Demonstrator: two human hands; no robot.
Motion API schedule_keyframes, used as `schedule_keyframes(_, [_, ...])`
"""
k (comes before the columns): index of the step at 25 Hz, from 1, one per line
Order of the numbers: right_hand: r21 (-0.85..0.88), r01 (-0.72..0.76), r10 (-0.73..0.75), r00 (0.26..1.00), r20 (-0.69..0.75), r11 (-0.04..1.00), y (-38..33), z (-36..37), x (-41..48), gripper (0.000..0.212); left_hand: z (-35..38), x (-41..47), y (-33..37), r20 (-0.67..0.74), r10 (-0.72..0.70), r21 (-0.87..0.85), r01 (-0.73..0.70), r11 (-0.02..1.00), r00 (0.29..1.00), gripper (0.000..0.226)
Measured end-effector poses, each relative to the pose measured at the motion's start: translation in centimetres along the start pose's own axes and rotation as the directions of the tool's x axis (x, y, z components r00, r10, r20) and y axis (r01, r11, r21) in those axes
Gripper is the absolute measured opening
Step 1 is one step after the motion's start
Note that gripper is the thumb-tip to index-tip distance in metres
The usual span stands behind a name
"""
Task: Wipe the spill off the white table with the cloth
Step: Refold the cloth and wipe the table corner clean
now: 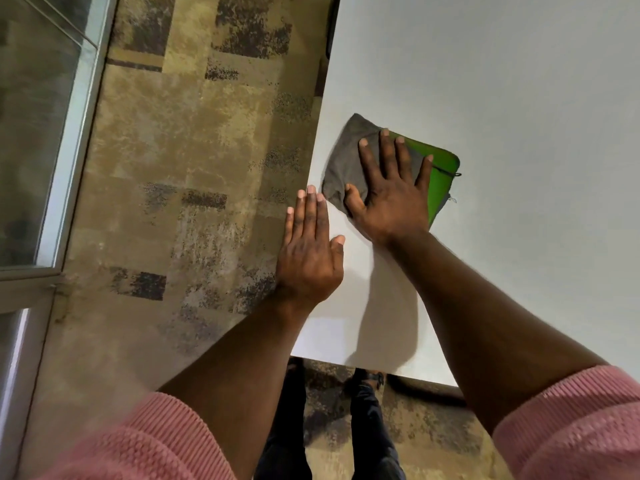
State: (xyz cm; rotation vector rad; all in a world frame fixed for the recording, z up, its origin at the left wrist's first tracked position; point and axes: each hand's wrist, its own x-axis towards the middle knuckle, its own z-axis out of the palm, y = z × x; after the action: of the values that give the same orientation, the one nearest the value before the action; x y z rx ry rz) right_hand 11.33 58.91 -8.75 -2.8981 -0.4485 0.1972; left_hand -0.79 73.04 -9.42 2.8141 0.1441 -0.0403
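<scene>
Mid-wipe, I'd say: right hand (391,199) pressed flat, fingers spread, on the grey-and-green folded cloth (349,161) near the white tabletop's (519,98) left edge. Left hand (310,251) flat, empty, at that edge. Can't see any spill.

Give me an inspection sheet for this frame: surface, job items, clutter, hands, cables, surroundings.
Surface: white table, mostly bare; no spill visible on the exposed part.
Job items: cloth, grey with a green side, lying flat near the table's left edge.
Clutter: nothing seen.
Hands: right hand flat on the cloth, fingers spread, pressing not gripping; left hand open, flat at the table's left edge, beside the cloth, empty.
Cables: nothing seen.
Surroundings: patterned beige carpet below; glass door frame at left; pink sleeves and dark trousers at bottom.
</scene>
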Motion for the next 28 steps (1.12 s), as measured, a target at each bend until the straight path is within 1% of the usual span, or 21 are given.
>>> schedule_keyframes(3, [0.011, -0.017, 0.017, 1.000, -0.010, 1.000, -1.7, -0.4, 3.6, 0.072, 0.4, 0.0, -0.2, -0.035, 0.025, 0.004, -0.024, 1.000, 0.999, 0.069])
schedule_keyframes(6, [0.000, 0.080, -0.080, 0.997, 0.013, 0.997, -2.3, -0.5, 4.1, 0.071, 0.2, 0.1, -0.2, -0.069, 0.031, -0.019, -0.032, 0.999, 0.997, 0.068])
schedule_keyframes(8, [0.002, 0.112, -0.112, 0.994, 0.017, 0.994, -1.9, -0.5, 3.8, 0.071, 0.1, -0.1, -0.1, -0.079, 0.028, -0.045, -0.031, 0.998, 0.997, 0.067])
schedule_keyframes(11, [0.022, 0.095, -0.095, 0.995, 0.030, 0.995, -2.6, -0.9, 5.2, 0.072, 0.0, -0.1, -0.1, -0.097, 0.018, -0.058, -0.023, 0.998, 0.995, 0.067])
schedule_keyframes(15, [0.013, 0.118, -0.119, 0.992, 0.051, 0.993, -3.4, -0.7, 6.1, 0.072, 0.2, 0.0, 0.0, -0.124, 0.019, -0.058, -0.027, 0.998, 0.992, 0.068])
schedule_keyframes(18, [-0.006, 0.150, -0.150, 0.988, 0.033, 0.989, -3.6, 0.3, 3.2, 0.071, 0.0, -0.6, -0.3, -0.121, 0.019, -0.106, -0.032, 0.994, 0.992, 0.068])
schedule_keyframes(22, [-0.025, 0.221, -0.220, 0.974, 0.054, 0.975, -3.9, 1.1, -2.3, 0.073, -1.1, -0.9, -0.2, -0.135, -0.014, -0.260, -0.022, 0.965, 0.991, 0.066])
schedule_keyframes(24, [-0.032, 0.221, -0.219, 0.974, 0.066, 0.975, -3.9, 1.4, -5.4, 0.076, -2.0, -1.1, 0.0, -0.153, 0.010, -0.303, -0.056, 0.951, 0.988, 0.065])
schedule_keyframes(26, [0.032, 0.218, -0.220, 0.970, 0.106, 0.975, -4.5, 1.0, -8.5, 0.078, -3.1, -1.5, 0.5, -0.168, 0.081, -0.295, -0.128, 0.947, 0.983, 0.062])
schedule_keyframes(28, [0.168, 0.231, -0.252, 0.961, 0.113, 0.958, -4.5, 0.0, -11.3, 0.073, -4.0, -2.7, 1.4, -0.165, 0.114, -0.290, -0.159, 0.944, 0.980, 0.057])
